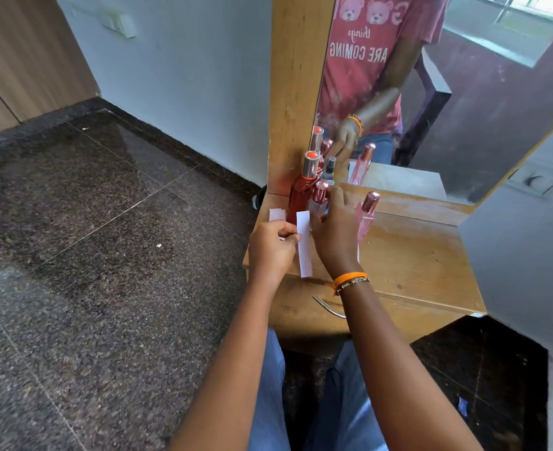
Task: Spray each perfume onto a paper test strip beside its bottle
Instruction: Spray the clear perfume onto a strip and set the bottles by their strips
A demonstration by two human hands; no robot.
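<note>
While the head view looks down on the wooden shelf [415, 265], three perfume bottles stand on it: one red bottle [302, 193], one small bottle [320, 198] with a rose cap, and one pink bottle [367, 216]. A fourth dark-capped item shows behind them, too hidden to identify.

Left hand [273, 244]: fingers curled, thumb and forefinger pinched on one paper strip [304, 244], which runs from just beyond the fingertips back toward the wrist. A second strip [276, 214] lies just past the left knuckles, beside the red bottle. Strips clearly counted: two.

Right hand [335, 232]: fingers bent around the small bottle, which stands at the fingertips; whether the grip is fully closed cannot be told. The pink bottle stands just outside the right hand's little-finger side, apart from it. One orange band [349, 278] circles the right wrist.

The mirror [463, 92] repeats the bottles and one hand.
</note>
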